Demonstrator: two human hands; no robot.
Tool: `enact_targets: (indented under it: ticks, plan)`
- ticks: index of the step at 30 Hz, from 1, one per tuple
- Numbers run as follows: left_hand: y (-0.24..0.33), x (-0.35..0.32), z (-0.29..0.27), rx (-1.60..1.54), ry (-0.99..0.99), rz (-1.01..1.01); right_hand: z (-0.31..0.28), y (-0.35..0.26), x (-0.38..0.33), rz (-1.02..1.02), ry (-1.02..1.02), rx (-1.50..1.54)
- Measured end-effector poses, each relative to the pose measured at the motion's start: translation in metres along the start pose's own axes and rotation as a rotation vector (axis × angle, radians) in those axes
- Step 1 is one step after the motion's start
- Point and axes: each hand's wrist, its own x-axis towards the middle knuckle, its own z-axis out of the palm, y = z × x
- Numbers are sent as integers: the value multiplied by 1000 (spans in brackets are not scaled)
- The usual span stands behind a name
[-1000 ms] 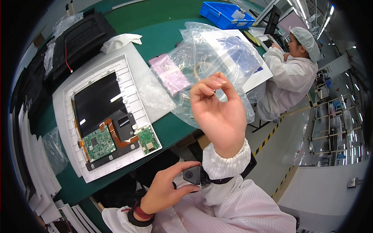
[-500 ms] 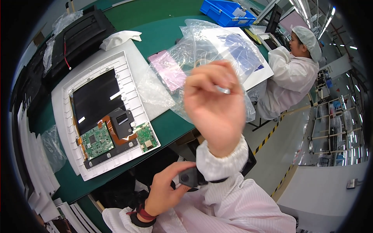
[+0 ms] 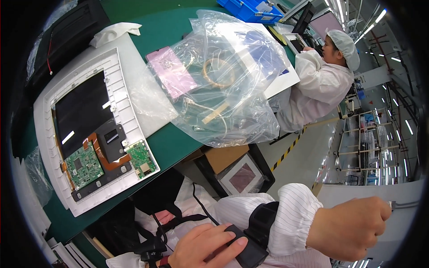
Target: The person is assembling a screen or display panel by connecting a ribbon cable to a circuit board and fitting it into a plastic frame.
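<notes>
My left hand point(image 3: 203, 245) lies at the lower middle, its fingers bent over a black box-shaped device point(image 3: 248, 251) and gripping its near end. A black strap point(image 3: 263, 221) sits beside that device, round my right sleeve. My right hand point(image 3: 353, 228) is closed in a fist at the lower right, its back showing. What the fist holds, if anything, is hidden. On the green table, left of both hands, lies a white panel frame point(image 3: 134, 102) with a dark screen point(image 3: 85, 107), green circuit boards point(image 3: 84, 166) and an orange flat cable point(image 3: 100, 156). Neither hand touches it.
Clear plastic bags point(image 3: 250, 120) and a pink-wrapped flat piece point(image 3: 172, 73) cover the table's middle. A blue bin point(image 3: 250, 12) stands at the back. At the right sits a person in white point(image 3: 317, 85). Below the table edge is a cardboard box point(image 3: 225, 158); black casings point(image 3: 67, 40) stand far left.
My right hand has swung from above the table down to the lower right and turned into a fist. My left hand has moved lower and right, staying on the black device. The view has shifted.
</notes>
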Motion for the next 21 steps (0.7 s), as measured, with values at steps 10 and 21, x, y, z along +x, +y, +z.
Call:
enact_targets:
  ticks: [10,21]
  plan:
    - [-8,7,-12,105,-70,-245,-32,-29,12,39,132,-242]
    - [-44,2,-104,-121,558,-760,-158,-40,-50,1080,1204,-1640]
